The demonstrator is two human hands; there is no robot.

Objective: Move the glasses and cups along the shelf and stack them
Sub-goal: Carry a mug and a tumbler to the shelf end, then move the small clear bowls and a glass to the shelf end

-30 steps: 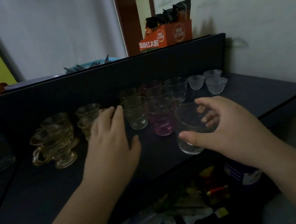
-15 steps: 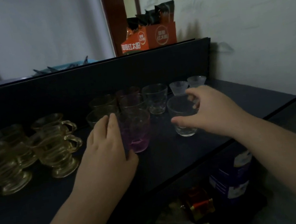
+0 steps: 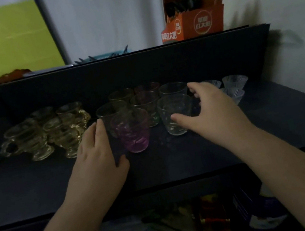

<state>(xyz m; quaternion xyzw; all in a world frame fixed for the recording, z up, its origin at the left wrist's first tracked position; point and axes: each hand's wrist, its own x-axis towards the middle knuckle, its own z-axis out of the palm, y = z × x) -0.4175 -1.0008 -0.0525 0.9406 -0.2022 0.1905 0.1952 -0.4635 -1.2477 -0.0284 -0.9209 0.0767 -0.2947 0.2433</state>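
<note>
A clear glass [image 3: 171,121] stands on the dark shelf [image 3: 174,161] just right of a purple glass [image 3: 135,135]. My right hand [image 3: 212,114] is beside the clear glass. Its thumb lies against the glass's front and its fingers are spread apart to the right of the rim. My left hand [image 3: 98,159] rests flat on the shelf, left of the purple glass, with its fingertips at a clear glass [image 3: 105,112] behind. More tinted glasses [image 3: 146,104] cluster at the back. Amber handled cups [image 3: 38,136] stand at the left, small frosted cups [image 3: 234,82] at the right.
A dark back panel [image 3: 141,69] closes the shelf behind the glasses. On the ledge above it are an orange box [image 3: 195,24] and a blue basket [image 3: 103,55]. A wall stands at the right. Packets and containers [image 3: 174,225] fill the space below.
My right hand carried the clear glass back and set it down beside the purple glass, then spread its fingers. My left hand stayed by the purple glass.
</note>
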